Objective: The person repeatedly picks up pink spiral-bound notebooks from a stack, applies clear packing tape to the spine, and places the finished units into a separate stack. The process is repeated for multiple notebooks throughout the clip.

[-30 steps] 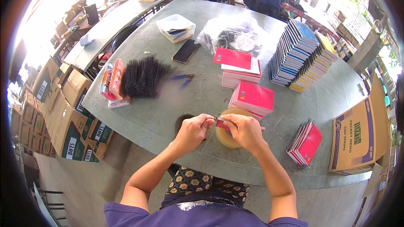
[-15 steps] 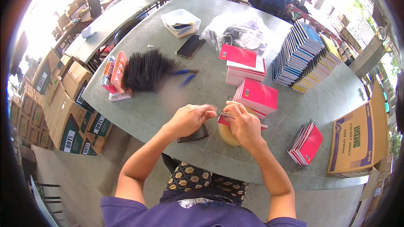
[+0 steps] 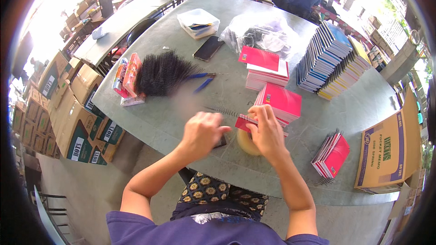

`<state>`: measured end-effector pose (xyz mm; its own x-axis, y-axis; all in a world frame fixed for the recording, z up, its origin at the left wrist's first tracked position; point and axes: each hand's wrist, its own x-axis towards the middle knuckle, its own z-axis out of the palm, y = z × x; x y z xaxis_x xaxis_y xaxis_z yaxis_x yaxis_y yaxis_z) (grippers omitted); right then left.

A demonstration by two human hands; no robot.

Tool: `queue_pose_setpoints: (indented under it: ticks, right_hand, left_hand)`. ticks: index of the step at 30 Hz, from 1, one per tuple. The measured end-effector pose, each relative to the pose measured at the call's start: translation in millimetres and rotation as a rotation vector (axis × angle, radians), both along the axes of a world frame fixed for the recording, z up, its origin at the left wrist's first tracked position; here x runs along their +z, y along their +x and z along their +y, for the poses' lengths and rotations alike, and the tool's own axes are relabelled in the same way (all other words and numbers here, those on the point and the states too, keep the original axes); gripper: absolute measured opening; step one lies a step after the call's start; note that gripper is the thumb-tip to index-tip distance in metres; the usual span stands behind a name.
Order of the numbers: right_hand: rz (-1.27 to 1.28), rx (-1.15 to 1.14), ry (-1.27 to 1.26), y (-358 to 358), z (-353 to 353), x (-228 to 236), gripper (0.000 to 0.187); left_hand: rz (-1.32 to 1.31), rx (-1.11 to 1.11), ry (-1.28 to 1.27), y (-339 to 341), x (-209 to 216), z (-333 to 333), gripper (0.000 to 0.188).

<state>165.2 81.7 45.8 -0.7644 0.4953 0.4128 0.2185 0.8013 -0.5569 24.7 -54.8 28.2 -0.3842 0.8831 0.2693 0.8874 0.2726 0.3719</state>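
Observation:
A small red notebook (image 3: 244, 123) is pinched between the thumb and fingers of my right hand (image 3: 268, 129). From its punched edge a black spiral wire coil (image 3: 221, 109) sticks out to the left. My left hand (image 3: 202, 134) hovers just below that coil, fingers curled and thumb apart, with nothing visible in it. Under my right hand lies a beige ring like a roll of tape (image 3: 248, 144). Just behind are a stack of red notebooks (image 3: 281, 101) and another red stack (image 3: 265, 70). A dark block (image 3: 220, 142) is partly hidden by my left hand.
Left on the table (image 3: 159, 122) are a heap of black coils (image 3: 163, 75), blue-handled pliers (image 3: 203, 83) and orange packs (image 3: 129, 79). Farther back are a phone (image 3: 208, 48), plastic tub (image 3: 198, 22) and clear bag (image 3: 261, 34). Right stand notebook stacks (image 3: 322, 56), bound red notebooks (image 3: 331, 156) and a carton (image 3: 383, 149).
My left hand has drawn left and down, away from the notebook's edge. The coil now shows extended leftward from the notebook, still held in my right hand.

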Motion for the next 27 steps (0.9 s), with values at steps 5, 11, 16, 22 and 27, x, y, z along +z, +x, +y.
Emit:
queue_pose_setpoints:
  ticks: [5, 11, 16, 22, 27]
  right_hand:
    - [0.05, 0.025, -0.574, 48.2, 40.1, -12.2, 0.019]
    - [0.45, 0.064, -1.039, 59.3, 35.3, -55.3, 0.021]
    - [0.395, 0.074, -0.917, 60.5, 24.4, -44.7, 0.02]
    - [0.493, 0.093, -1.005, 74.9, 14.8, -57.8, 0.016]
    - [0.471, 0.073, -0.836, 75.1, 16.1, -47.7, 0.017]
  left_hand:
    - [-0.381, 0.151, -0.02, -13.1, -40.8, -45.0, 0.058]
    - [-0.184, -0.234, 0.326, 29.3, 41.3, -24.8, 0.043]
    - [0.06, -0.361, 0.149, 11.3, -6.2, 8.4, 0.039]
    - [0.039, -0.189, 0.557, 25.9, 27.6, 19.3, 0.034]
    - [-0.025, -0.247, 0.577, 35.6, 33.9, 18.5, 0.034]
